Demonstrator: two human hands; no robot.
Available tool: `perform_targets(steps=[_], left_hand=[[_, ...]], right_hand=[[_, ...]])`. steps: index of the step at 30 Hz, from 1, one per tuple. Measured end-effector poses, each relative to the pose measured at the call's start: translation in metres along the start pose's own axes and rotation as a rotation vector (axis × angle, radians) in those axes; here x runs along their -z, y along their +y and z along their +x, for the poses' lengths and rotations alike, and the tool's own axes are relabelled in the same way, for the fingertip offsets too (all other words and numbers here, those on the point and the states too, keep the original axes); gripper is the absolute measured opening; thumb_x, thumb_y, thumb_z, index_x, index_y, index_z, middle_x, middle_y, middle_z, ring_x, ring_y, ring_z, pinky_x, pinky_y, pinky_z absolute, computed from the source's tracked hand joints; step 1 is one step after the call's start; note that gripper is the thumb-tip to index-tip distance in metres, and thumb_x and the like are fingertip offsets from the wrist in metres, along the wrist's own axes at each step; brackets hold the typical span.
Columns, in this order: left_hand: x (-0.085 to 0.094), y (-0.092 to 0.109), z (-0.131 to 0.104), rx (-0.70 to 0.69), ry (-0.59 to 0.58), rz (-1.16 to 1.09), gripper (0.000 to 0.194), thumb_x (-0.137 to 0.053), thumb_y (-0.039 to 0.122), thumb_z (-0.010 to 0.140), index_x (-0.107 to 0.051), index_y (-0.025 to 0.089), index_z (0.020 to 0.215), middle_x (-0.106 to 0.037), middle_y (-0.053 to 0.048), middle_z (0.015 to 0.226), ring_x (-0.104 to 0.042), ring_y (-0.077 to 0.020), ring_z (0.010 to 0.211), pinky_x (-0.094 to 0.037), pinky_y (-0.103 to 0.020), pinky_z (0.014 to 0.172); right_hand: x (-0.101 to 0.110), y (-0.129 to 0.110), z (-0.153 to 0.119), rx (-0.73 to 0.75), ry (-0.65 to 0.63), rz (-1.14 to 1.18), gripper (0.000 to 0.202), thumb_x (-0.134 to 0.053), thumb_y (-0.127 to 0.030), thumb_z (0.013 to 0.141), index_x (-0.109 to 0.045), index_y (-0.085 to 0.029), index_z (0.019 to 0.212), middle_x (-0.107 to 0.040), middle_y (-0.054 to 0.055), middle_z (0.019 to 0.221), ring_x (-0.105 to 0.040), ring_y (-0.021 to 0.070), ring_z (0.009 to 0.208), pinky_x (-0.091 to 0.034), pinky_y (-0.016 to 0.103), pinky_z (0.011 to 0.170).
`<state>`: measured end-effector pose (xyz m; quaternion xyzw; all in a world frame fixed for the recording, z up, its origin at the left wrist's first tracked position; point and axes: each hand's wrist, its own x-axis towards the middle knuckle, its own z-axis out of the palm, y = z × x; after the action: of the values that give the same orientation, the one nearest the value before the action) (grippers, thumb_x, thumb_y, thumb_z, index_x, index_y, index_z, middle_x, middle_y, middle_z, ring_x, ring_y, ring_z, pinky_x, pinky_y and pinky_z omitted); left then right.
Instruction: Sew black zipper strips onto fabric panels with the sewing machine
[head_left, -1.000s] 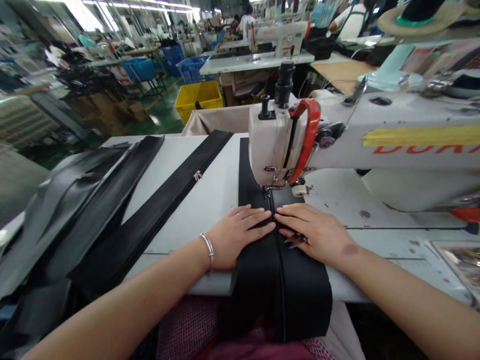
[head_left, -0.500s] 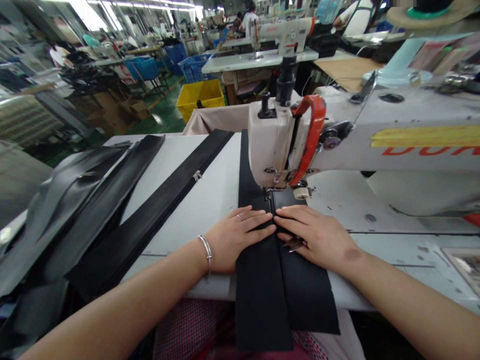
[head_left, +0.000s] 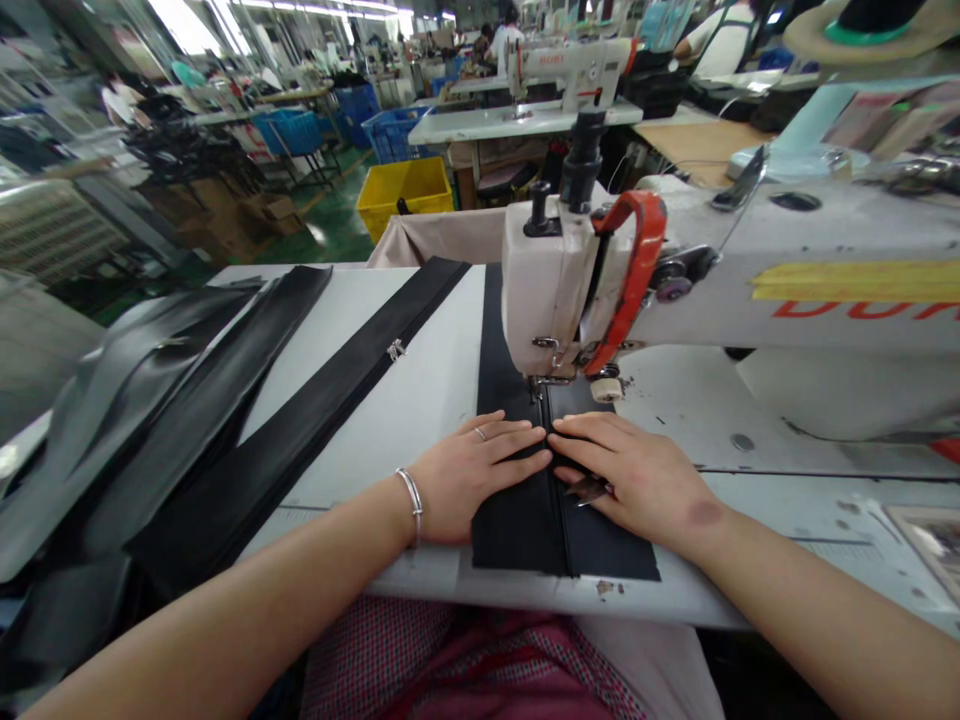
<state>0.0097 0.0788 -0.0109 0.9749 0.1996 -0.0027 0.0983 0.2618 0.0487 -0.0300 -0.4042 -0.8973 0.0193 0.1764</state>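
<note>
- Left hand [head_left: 459,475] lies flat, fingers stretched out and resting on the left half of the black panel [head_left: 517,520].
- Right hand [head_left: 649,475] presses its fingertips just across the middle seam — a small metal tool [head_left: 587,489] held under its fingers.
- The black panel lies on the counter [head_left: 439,400], its far part beneath the sewing machine [head_left: 544,285].
- To its left — a long black strip [head_left: 322,400] set slantwise, a metal clip [head_left: 396,350] at its edge.

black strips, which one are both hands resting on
The rightmost strip, running under the sewing machine; the other strips lie to its left.
</note>
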Motion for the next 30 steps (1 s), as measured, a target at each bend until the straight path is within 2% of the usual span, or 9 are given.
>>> perform_targets(steps=[4,6,9,11,24,30], left_hand=[[-0.001,-0.001,0.000,-0.022,0.004,-0.006,0.099,-0.071,0.033,0.058,-0.027,0.017,0.146,-0.026,-0.012,0.152,-0.023,-0.0296,0.140,-0.014,-0.049,0.117],[-0.002,-0.001,0.000,-0.027,0.047,-0.011,0.090,-0.068,0.042,0.067,-0.030,0.017,0.145,-0.029,-0.013,0.150,-0.025,-0.0299,0.139,-0.016,-0.050,0.116],[-0.005,0.001,0.000,-0.010,0.131,-0.016,0.069,-0.052,0.056,0.086,-0.038,0.018,0.141,-0.036,-0.013,0.146,-0.030,-0.0285,0.137,-0.019,-0.050,0.116],[-0.007,0.002,0.000,-0.006,0.174,-0.014,0.065,-0.047,0.058,0.089,-0.041,0.017,0.139,-0.040,-0.013,0.144,-0.033,-0.0280,0.136,-0.021,-0.050,0.115],[-0.009,0.002,0.005,0.011,0.185,0.005,0.060,-0.045,0.051,0.093,-0.039,0.014,0.140,-0.039,-0.014,0.144,-0.033,-0.0263,0.136,-0.024,-0.049,0.115],[-0.010,0.002,0.000,-0.021,0.261,-0.026,0.045,-0.046,0.037,0.095,-0.049,0.010,0.131,-0.048,-0.012,0.137,-0.040,-0.0223,0.131,-0.031,-0.042,0.115]], right_hand=[[0.000,0.001,0.001,0.004,0.007,0.012,0.032,-0.048,-0.030,0.093,-0.058,-0.021,0.122,-0.058,0.004,0.124,-0.049,0.0212,0.117,-0.049,0.036,0.094],[0.000,0.001,0.001,0.000,0.006,0.017,0.032,-0.048,-0.030,0.093,-0.058,-0.022,0.122,-0.059,0.005,0.124,-0.050,0.0214,0.117,-0.049,0.037,0.093],[0.000,0.001,0.001,0.000,0.006,0.022,0.032,-0.048,-0.030,0.093,-0.058,-0.022,0.123,-0.059,0.005,0.125,-0.050,0.0216,0.117,-0.050,0.037,0.093],[0.000,0.001,0.001,-0.003,0.009,0.025,0.032,-0.048,-0.030,0.093,-0.058,-0.022,0.122,-0.059,0.005,0.124,-0.050,0.0215,0.117,-0.050,0.038,0.092],[0.001,0.000,0.003,0.013,0.026,0.039,0.031,-0.051,-0.026,0.091,-0.060,-0.020,0.120,-0.061,0.006,0.121,-0.052,0.0223,0.114,-0.051,0.038,0.091],[-0.001,0.003,-0.002,0.022,-0.002,0.051,0.040,-0.057,-0.014,0.082,-0.059,-0.021,0.122,-0.060,0.004,0.123,-0.051,0.0218,0.115,-0.050,0.037,0.092]])
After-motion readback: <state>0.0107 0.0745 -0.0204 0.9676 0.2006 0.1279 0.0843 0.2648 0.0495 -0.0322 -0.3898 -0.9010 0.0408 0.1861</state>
